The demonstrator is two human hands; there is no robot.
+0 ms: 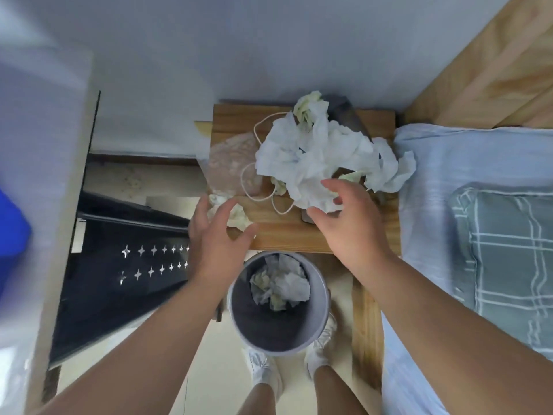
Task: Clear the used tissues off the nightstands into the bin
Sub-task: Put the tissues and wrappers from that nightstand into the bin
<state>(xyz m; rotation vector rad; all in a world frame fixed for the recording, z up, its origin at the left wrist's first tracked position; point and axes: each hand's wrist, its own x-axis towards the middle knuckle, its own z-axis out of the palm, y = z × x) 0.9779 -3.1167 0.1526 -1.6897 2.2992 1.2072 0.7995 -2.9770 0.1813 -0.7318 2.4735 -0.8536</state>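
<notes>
A big pile of crumpled white tissues [320, 148] covers the middle and right of the wooden nightstand [287, 238]. A smaller yellowish tissue wad [236, 215] lies at its front left corner. My left hand [215, 235] hovers over that wad with fingers spread, holding nothing. My right hand [347, 217] is open, its fingertips at the near edge of the big pile. The grey round bin [278, 301] stands on the floor just in front of the nightstand, between my arms, with several crumpled tissues inside.
A white cord [257, 181] and a pinkish plastic bag [230, 163] lie on the nightstand's left half. A bed with light blue sheet [454, 163] and a checked pillow [508, 259] is at the right. A black perforated panel [131, 259] stands at the left.
</notes>
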